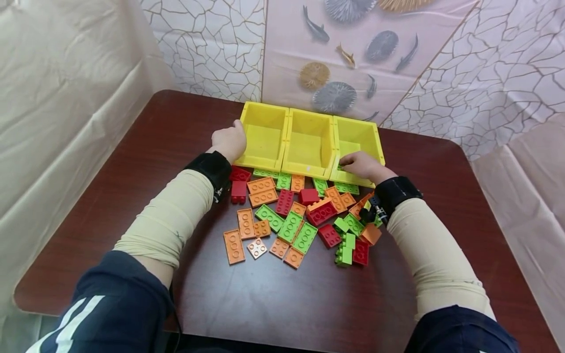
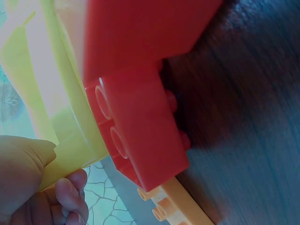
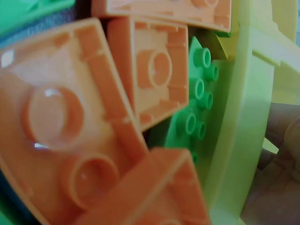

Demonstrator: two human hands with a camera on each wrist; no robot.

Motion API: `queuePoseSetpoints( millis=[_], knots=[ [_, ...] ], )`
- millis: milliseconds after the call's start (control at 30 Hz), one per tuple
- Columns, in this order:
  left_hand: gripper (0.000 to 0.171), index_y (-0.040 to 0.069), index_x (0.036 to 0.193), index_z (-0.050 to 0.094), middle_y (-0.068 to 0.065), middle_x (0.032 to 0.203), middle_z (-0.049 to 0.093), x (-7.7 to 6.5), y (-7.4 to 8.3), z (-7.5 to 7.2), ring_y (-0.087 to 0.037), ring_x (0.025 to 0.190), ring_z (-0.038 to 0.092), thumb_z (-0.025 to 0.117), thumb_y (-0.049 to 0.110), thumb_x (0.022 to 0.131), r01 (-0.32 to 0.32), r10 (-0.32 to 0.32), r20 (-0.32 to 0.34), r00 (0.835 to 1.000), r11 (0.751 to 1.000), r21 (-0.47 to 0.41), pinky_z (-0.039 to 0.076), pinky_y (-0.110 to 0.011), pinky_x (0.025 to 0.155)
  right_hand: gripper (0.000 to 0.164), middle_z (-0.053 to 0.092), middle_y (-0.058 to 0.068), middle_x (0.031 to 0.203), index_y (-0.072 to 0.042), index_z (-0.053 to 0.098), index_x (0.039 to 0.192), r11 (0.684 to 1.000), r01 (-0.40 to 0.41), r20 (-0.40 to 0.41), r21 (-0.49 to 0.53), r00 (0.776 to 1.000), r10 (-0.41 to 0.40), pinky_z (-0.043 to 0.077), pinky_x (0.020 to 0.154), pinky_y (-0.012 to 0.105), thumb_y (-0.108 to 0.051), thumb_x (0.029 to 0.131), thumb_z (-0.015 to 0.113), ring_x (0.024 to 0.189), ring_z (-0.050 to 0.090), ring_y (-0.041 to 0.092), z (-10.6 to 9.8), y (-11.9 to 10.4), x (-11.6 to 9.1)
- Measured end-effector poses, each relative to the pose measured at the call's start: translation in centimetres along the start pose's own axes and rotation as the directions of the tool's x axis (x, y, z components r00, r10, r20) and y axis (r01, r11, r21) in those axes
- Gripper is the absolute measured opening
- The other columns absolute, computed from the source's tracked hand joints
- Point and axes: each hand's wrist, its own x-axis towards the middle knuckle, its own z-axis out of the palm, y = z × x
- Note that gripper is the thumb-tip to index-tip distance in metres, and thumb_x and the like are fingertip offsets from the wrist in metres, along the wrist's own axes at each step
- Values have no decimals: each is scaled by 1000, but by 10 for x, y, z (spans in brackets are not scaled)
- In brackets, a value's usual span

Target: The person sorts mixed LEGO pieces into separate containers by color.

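A yellow bin with three compartments stands toward the back of the table. At its left end my left hand pinches the rim between thumb and curled fingers; the left wrist view shows this hand on the yellow edge. My right hand reaches over the front wall into the right compartment, fingers bent down. A bit of a green brick shows at its fingertips, mostly hidden by the hand. Close by the left wrist lie red bricks; orange bricks lie under the right wrist.
Loose bricks spread over the table before the bin: green bricks, orange bricks and red bricks. A pale square brick lies nearest the front. Patterned cloth hangs behind the table's back edge.
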Motion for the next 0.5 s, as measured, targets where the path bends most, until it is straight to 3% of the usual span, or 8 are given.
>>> queuePoseSetpoints(
  millis=[100,200,367,500],
  knots=[
    [52,-3,139,18,-15,92,56,-1,3,3,-29,78,57,42,19,98,-10,10,7,1000,1000,-4,48,-43,76,33,52,29,124,9,55,122,1000,5,-24,-24,1000,-5,38,93,49,-9,96,45,113,48,39,5,5,-3],
    [53,-3,139,18,-15,91,56,-2,3,3,-29,77,57,44,20,98,-15,15,11,1000,1000,-9,48,-43,76,38,46,27,131,6,48,131,999,0,-26,-50,1000,-1,36,94,49,-14,99,40,119,44,38,7,5,-11],
    [52,-3,138,19,-16,93,56,0,0,0,-31,80,57,43,20,98,-8,8,18,1000,1000,-29,47,-45,78,45,34,23,142,-2,38,140,999,20,-108,-33,994,-24,33,94,50,-23,101,40,129,32,38,4,-4,-41],
    [50,-3,138,19,-17,97,55,1,-2,-4,-31,82,56,41,19,99,-5,6,23,1000,999,-42,46,-46,80,36,48,19,130,-2,52,129,992,99,-208,-77,972,-113,36,94,52,-17,97,50,120,44,34,7,-12,-75]
  ],
)
